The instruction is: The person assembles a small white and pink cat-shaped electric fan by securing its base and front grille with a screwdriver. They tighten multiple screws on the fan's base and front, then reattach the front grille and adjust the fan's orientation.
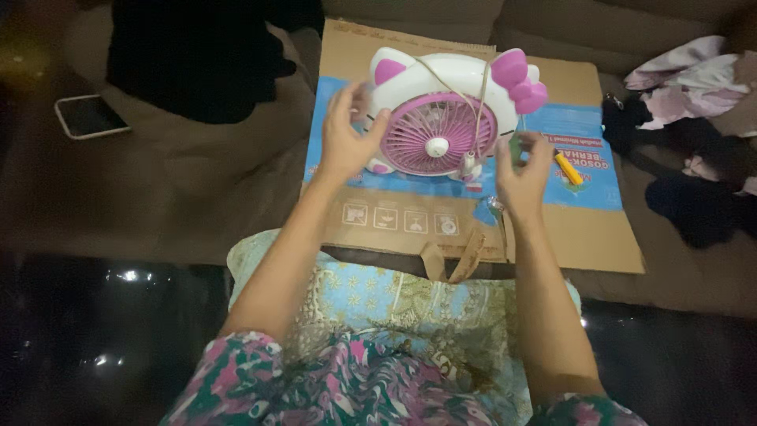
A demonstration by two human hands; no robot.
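A white cat-shaped fan [441,110] with a pink grille, pink ears and a pink bow lies face up on a flattened cardboard box [583,237]. A white cord runs across its front. My left hand [347,138] is open at the fan's left edge, its thumb by the white casing. My right hand [522,173] hovers just right of the fan's lower edge, fingers loosely curled, with a thin green-handled tool upright at its fingertips; whether it grips the tool is unclear. A small yellow object [568,169] lies on the cardboard beside that hand.
The cardboard rests on a brown sofa seat [181,181]. A phone [88,116] lies at the left, with a black cloth [197,55] behind it. Crumpled clothes [694,79] and dark fabric [694,205] sit at the right. My patterned lap is below.
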